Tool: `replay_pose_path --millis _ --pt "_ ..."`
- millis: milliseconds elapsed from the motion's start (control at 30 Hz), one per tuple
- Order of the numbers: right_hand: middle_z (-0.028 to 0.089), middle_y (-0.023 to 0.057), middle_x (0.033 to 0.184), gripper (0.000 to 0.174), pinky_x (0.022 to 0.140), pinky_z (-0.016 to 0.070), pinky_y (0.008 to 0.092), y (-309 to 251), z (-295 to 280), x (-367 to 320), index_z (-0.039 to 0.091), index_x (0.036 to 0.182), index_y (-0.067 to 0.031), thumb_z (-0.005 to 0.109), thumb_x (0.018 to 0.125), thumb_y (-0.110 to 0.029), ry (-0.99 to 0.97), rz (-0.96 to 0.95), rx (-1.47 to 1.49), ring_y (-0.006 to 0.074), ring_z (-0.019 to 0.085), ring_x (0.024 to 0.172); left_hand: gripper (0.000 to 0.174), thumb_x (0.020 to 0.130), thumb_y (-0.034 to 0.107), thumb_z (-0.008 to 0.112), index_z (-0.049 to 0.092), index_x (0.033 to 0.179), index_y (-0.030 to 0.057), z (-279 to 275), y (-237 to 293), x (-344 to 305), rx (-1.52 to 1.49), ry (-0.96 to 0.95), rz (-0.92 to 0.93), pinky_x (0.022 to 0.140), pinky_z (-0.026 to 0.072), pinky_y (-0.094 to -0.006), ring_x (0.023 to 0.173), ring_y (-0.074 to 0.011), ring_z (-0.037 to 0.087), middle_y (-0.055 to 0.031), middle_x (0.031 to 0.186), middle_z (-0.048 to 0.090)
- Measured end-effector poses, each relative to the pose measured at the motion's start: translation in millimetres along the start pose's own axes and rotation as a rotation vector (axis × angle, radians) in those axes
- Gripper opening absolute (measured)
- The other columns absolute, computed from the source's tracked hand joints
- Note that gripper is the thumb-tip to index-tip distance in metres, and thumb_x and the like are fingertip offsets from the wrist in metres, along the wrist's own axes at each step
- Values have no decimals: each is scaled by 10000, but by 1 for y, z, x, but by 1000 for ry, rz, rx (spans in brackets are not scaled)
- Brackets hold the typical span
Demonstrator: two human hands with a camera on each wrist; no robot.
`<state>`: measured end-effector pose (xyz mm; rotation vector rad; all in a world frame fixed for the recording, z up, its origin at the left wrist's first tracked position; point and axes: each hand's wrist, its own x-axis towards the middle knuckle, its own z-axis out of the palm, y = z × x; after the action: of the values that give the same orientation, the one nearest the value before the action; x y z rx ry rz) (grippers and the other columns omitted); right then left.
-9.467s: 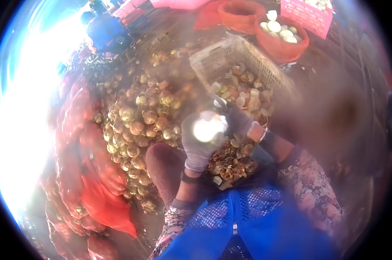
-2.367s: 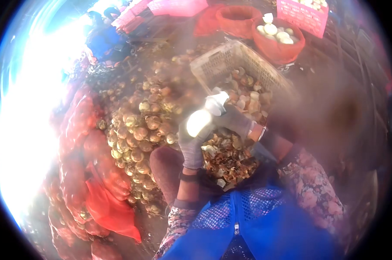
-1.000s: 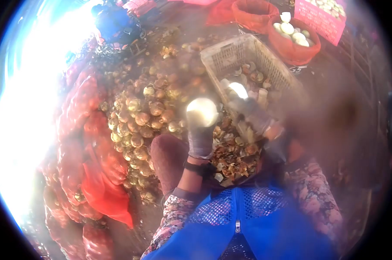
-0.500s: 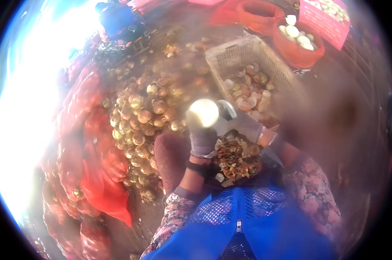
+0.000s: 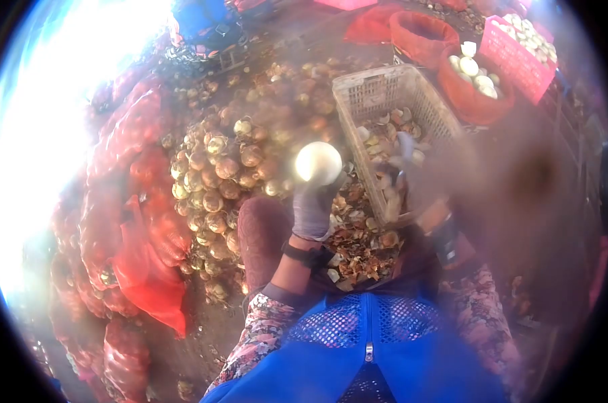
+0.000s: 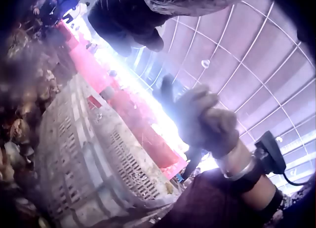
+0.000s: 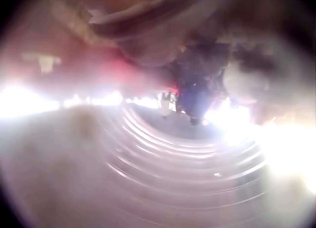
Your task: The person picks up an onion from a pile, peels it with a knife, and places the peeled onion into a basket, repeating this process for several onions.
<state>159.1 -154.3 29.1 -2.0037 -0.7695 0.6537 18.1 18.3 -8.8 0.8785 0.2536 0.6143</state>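
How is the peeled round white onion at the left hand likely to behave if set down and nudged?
The peeled round white onion would probably roll, since its outline looks nearly circular. It is likely firm, not floppy, showing a full rounded shape at the grey-gloved left hand. Its bare surface looks smooth, so it may be slippery, though glare hides detail.

- I'm seeing glare flooding the head view's left.
- Haze is smudging its right.
- The onion (image 5: 318, 163) is shining overexposed.
- I'm getting heavy blur in the right wrist view.
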Motion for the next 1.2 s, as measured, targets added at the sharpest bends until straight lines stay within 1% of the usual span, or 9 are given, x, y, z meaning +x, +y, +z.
replay_pose_path --millis 100,167,267,367,467,667,767,867,1200 --pt "679 190 867 439 654 551 388 -20 25 -12 571 1295 -58 601 897 -241 -40 -2 294 284 677 790 510 891 115 672 460 1345 25 14 7 -6 -63 26 21 921 553 -430 1119 -287 602 -128 1223 578" --pt "666 170 746 414 616 528 403 6 50 -5 575 1294 -60 582 919 -234 160 -385 -112 306 671 706 502 889 104 671 460 1337 24 18 9 -9 55 41 36 873 574 -421 1103 -283 609 -129 1217 578" --pt "654 209 770 388 615 513 415 9 57 -7 587 1294 -89 569 927 -217 122 -342 -123 315 662 664 494 882 96 678 465 1321 23 25 7 -10 136 71 90 826 591 -402 1067 -265 622 -129 1211 579" --pt "634 85 725 493 572 478 321 14 62 -3 533 1392 -117 562 902 -75 172 -496 -153 152 585 608 507 868 103 692 466 1314 19 24 7 -10 178 70 102 806 596 -394 1027 -250 630 -128 1202 579" --pt "633 87 720 461 571 472 318 0 53 -8 558 1362 -102 570 902 -72 17 -311 -98 136 584 620 526 855 107 702 463 1314 15 21 7 -9 199 60 122 794 598 -392 1008 -244 630 -125 1191 579" --pt "624 74 690 385 550 461 316 6 52 -7 613 1294 -96 579 911 -93 -9 -359 -35 115 563 596 528 853 111 705 467 1314 15 21 7 -11 214 59 149 807 601 -402 1022 -248 625 -126 1186 578" --pt "643 105 696 360 570 487 341 -4 44 -11 638 1255 -111 605 897 -107 -51 -232 -125 171 610 602 524 871 144 712 467 1316 19 23 9 -13 229 -1 121 822 602 -400 1042 -243 621 -124 1190 577" --pt "688 192 911 395 677 530 435 8 43 -3 560 1316 -178 577 932 -265 -48 -135 -487 343 675 755 525 889 188 716 468 1324 27 15 1 -12 266 -24 83 828 602 -390 1052 -234 622 -117 1202 577" --pt "687 119 923 329 738 529 391 73 70 43 627 1179 -100 630 880 -237 65 -348 -603 297 676 857 516 939 341 645 488 1291 -1 42 8 -28 182 -69 -51 691 597 -284 904 -189 677 -123 1116 623"
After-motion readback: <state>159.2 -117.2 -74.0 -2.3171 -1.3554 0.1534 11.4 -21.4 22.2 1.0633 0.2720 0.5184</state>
